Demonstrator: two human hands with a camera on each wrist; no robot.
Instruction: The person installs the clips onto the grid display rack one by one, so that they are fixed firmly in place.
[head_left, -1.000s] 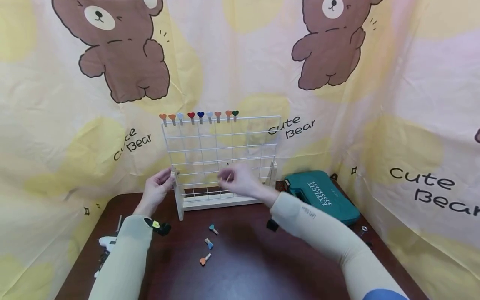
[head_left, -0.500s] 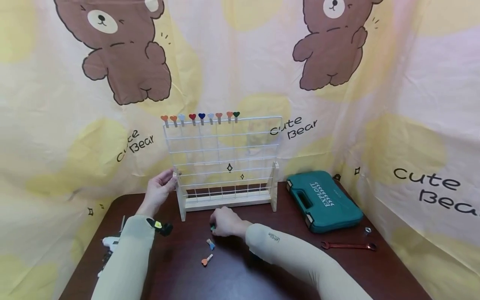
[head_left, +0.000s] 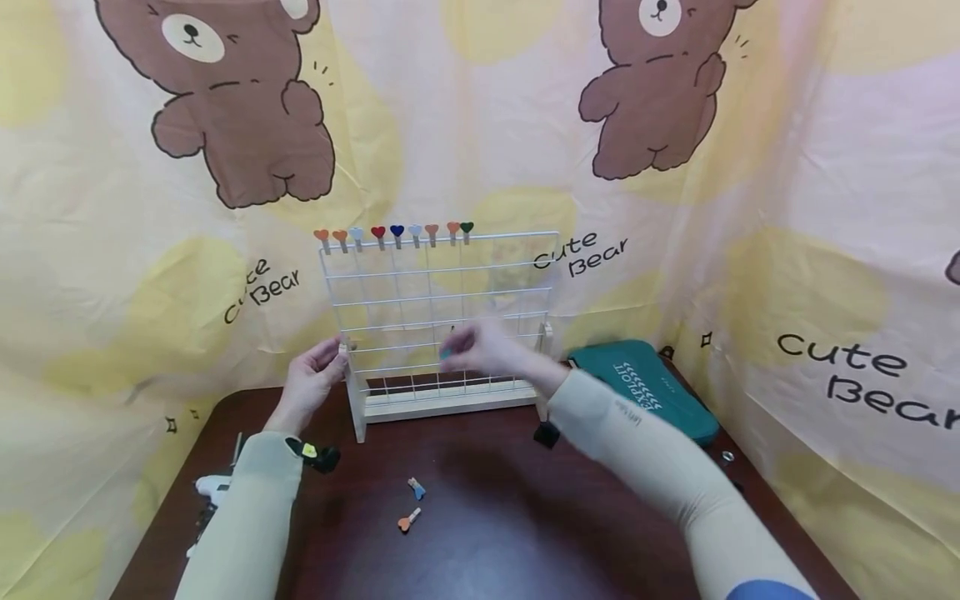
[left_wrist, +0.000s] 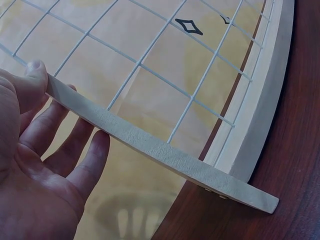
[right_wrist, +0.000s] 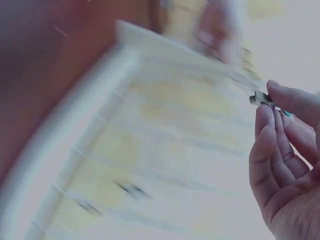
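Observation:
A white wire grid rack on a wooden stand holds a row of heart-topped clothespins along its top wire. My left hand holds the stand's left wooden upright, with the thumb on one side and fingers on the other. In front of the grid, my right hand pinches a small teal-hearted clothespin between thumb and fingers; its heart is mostly hidden by them. A blue clothespin and an orange heart clothespin lie on the table before the rack.
At the rack's right lies a green tool case, partly covered by my right sleeve. A small metal piece sits near the table's right edge. White and dark tools lie beside my left forearm. A printed curtain hangs behind the table.
My right hand went down to the table, took the teal clothespin and rose with it to the front of the grid. The left hand keeps its hold on the upright.

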